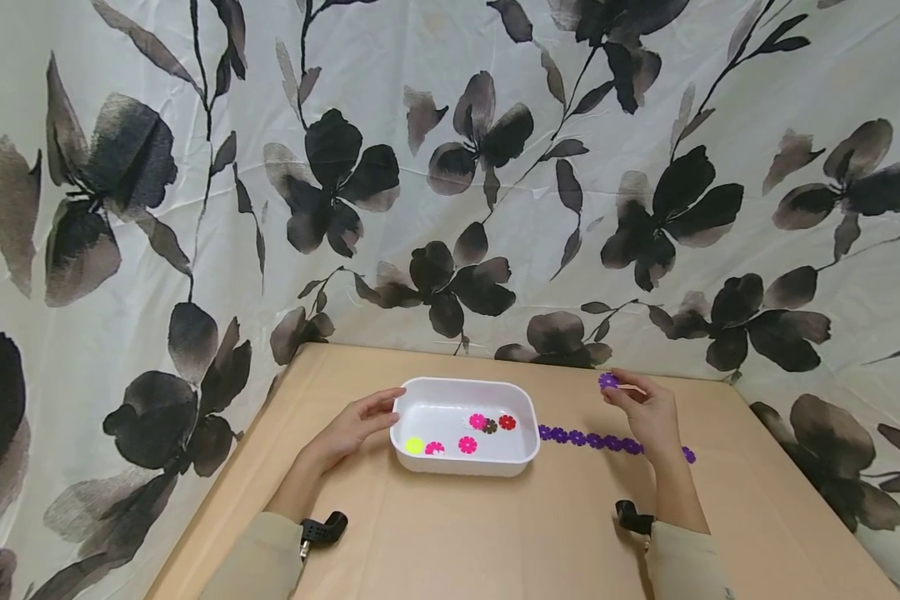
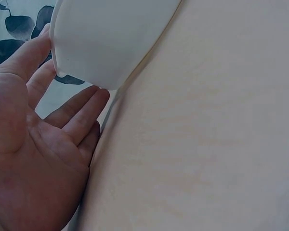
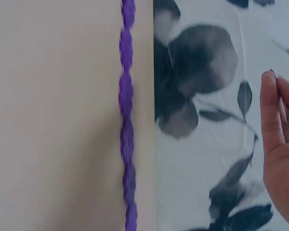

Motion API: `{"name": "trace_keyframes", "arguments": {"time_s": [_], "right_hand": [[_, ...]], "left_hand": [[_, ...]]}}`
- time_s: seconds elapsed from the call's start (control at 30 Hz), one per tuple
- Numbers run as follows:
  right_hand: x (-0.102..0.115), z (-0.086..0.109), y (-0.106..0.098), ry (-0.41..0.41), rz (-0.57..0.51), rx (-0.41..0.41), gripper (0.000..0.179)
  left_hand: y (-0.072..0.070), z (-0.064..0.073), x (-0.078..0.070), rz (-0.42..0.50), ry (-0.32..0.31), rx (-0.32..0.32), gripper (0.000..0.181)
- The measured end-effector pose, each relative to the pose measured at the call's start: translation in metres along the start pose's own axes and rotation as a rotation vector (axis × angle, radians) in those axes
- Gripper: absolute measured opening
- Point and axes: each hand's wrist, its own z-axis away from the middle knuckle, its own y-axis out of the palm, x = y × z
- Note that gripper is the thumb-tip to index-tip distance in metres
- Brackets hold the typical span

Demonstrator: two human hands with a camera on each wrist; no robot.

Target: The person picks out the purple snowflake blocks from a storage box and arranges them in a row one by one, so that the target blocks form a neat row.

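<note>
A white plastic tub (image 1: 465, 462) holds a few flower-shaped discs: pink ones (image 1: 467, 445), a red one (image 1: 507, 422), a dark olive one (image 1: 490, 426) and a yellow one (image 1: 415, 446). My left hand (image 1: 356, 427) touches the tub's left end, its fingers nearly straight against the rim and wall (image 2: 96, 43). Raised over the table's far side, my right hand (image 1: 645, 412) pinches a purple flower disc (image 1: 608, 380) between thumb and fingertips. Below it runs a row of purple flower discs (image 1: 595, 441), partly hidden by that hand and wrist in the head view.
Everything stands on a light tan table (image 1: 450, 542). A floral cloth (image 1: 450, 192) hangs behind its far edge and along the sides. Black wrist cameras (image 1: 326, 528) are strapped at both sleeves.
</note>
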Motion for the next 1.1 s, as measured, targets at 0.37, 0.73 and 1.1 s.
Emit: {"name": "trace_keyframes", "arguments": {"time_s": [0.37, 0.73, 1.1], "right_hand": [[-0.019, 0.006, -0.055, 0.219, -0.059, -0.166, 0.044], [-0.048, 0.015, -0.095, 0.421, -0.063, -0.214, 0.047], [-0.069, 0.027, -0.118, 0.579, 0.159, -0.255, 0.051]], "left_hand": [[0.0, 0.001, 0.0, -0.017, 0.011, -0.002, 0.054], [0.001, 0.001, 0.0, -0.023, 0.012, -0.006, 0.055], [-0.001, 0.0, 0.0, -0.018, 0.002, -0.002, 0.056]]}}
